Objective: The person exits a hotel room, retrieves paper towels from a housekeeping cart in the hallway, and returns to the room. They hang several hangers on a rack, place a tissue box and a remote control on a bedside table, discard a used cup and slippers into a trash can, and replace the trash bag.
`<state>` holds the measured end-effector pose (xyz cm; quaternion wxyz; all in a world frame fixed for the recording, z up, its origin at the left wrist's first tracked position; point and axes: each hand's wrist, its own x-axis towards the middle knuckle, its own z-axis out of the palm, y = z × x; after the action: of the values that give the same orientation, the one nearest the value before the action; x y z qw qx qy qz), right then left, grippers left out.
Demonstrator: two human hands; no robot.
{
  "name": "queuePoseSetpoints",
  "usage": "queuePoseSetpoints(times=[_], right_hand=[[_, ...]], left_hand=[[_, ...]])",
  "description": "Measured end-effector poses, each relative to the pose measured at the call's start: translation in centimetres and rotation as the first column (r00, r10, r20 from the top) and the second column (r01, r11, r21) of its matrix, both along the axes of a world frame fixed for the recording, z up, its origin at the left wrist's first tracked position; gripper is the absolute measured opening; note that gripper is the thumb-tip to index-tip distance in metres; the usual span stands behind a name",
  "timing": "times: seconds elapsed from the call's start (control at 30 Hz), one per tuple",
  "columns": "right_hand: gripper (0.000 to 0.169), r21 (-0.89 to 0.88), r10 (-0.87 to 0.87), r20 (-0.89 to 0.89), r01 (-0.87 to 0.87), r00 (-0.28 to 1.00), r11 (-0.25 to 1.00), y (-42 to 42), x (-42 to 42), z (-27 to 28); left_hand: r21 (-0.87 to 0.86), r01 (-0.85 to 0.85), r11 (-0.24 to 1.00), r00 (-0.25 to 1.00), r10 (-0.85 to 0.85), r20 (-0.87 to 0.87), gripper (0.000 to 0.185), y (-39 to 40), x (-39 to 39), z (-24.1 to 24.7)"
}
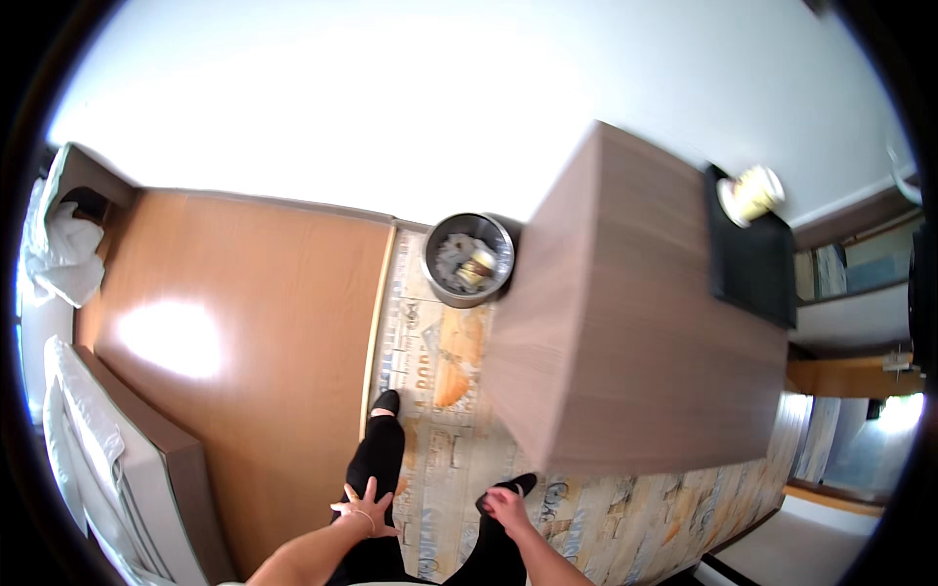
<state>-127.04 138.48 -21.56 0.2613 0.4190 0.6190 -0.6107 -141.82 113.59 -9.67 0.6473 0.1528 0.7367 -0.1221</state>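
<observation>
My left hand (363, 510) hovers over my left thigh with its fingers spread and nothing in it. A thin bracelet and a ring are on it. My right hand (506, 505) hangs above my right foot, fingers curled in, with no object visible in it. Between my feet runs a printed floor mat (440, 454). Ahead stands a round metal waste bin (447, 297), holding crumpled pale paper or plastic and a yellow-and-brown wrapper (476, 268). To its right is a wood-grain cabinet (659, 329), close to my right foot.
A black tray (751, 271) on the cabinet bears a yellow-and-white container (755, 194). A bed (139, 469) with pale bedding stands at left on the wooden floor (278, 308). White cloth (69, 253) hangs at far left. A doorway (850, 439) opens at right.
</observation>
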Motion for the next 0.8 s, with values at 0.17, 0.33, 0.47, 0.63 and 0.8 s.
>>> queuePoseSetpoints(times=[0.17,0.33,0.47,0.63,0.8], right_hand=[[0.013,-0.293,-0.453,0.044,0.445,0.891,0.846,-7.7,-24.2,-1.6],[0.022,-0.191,-0.734,0.053,0.729,0.677,0.658,-5.0,-40.2,-9.3],[0.039,-0.052,-0.769,0.176,0.786,0.614,0.616,-3.5,-47.5,-14.6],[0.022,-0.058,-0.864,0.222,0.891,0.452,0.451,-1.1,-48.1,-19.0],[0.02,0.067,-0.94,0.01,0.938,0.341,0.341,-5.6,-42.4,-18.3]], left_hand=[[0.029,-0.126,0.992,0.992,0.126,0.001,0.082,-6.0,-4.2,-1.5],[0.144,-0.136,0.98,0.99,0.139,-0.006,0.078,-9.7,-6.3,-4.2],[0.103,-0.226,0.969,0.974,0.226,0.013,0.073,-11.7,-7.8,-5.8],[0.095,-0.184,0.978,0.983,0.184,0.007,0.071,-11.1,-10.2,-6.3],[0.09,-0.126,0.988,0.992,0.126,-0.002,0.071,-10.0,-10.9,-5.4]])
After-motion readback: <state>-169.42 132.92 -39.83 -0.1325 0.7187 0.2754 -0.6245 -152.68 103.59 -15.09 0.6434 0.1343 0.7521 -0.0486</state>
